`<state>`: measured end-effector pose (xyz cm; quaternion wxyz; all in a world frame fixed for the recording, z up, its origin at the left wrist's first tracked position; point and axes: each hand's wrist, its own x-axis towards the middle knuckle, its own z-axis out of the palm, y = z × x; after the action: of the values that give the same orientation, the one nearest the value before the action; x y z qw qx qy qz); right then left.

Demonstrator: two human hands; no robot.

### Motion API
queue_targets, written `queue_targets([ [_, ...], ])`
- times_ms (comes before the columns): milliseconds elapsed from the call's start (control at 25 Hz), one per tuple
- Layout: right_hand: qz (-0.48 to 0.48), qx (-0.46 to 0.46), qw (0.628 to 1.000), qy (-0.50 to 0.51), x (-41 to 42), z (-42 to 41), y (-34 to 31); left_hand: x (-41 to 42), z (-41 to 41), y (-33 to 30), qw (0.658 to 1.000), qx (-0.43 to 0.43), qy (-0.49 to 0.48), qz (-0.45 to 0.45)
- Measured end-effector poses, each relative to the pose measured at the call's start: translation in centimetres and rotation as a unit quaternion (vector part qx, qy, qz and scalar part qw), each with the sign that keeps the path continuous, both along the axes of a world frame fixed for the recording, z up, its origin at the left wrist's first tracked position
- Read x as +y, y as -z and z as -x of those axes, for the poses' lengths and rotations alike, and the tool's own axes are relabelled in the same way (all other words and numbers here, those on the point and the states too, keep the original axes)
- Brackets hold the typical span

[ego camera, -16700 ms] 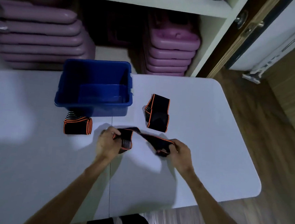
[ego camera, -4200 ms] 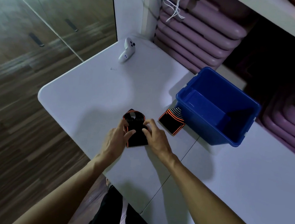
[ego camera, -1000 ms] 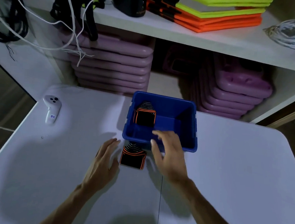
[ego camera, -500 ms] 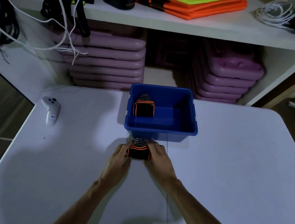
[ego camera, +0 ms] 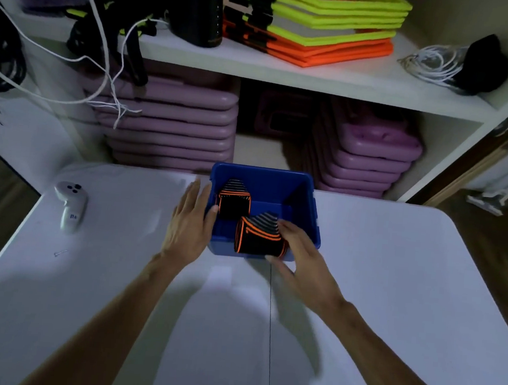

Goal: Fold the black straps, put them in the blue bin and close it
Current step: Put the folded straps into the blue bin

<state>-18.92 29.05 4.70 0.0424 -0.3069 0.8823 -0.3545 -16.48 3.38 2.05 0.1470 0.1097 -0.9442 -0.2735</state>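
The blue bin stands open on the white table, just ahead of me. One folded black strap with orange edging lies inside it at the left. My right hand grips a second folded black strap and holds it over the bin's near rim. My left hand rests flat against the bin's left wall, fingers spread, thumb on the rim. No lid for the bin is in view.
A white handheld controller lies on the table at the left, a small screw near it. Behind the table, shelves hold stacked purple cases, folded yellow and orange items and loose white cables.
Half a second ago both hands held the second strap on the table before the bin. Now my right hand has lifted it over the rim and my left hand has moved to the bin's side.
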Motion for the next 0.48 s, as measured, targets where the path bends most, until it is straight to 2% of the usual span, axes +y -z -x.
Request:
queue_targets([
  [80, -0.012, 0.017, 1.0, 0.0, -0.5, 3.4, -1.4, 0.3, 2.1, 0.7, 0.998, -0.05, -0.002, -0.023],
  [200, -0.131, -0.011, 0.991, -0.004, -2.0, 8.4, -1.7, 0.9, 2.9, 1.8, 0.995, -0.062, -0.001, -0.077],
  [320, -0.247, -0.034, 0.968, -0.002, -4.4, 11.4, 0.0, 0.5, 2.8, 2.4, 0.997, -0.056, 0.012, -0.059],
  [480, -0.25, -0.069, 0.964, 0.056, -7.0, 13.0, 3.2, 0.3, 2.7, 2.6, 0.998, -0.027, 0.021, -0.044],
])
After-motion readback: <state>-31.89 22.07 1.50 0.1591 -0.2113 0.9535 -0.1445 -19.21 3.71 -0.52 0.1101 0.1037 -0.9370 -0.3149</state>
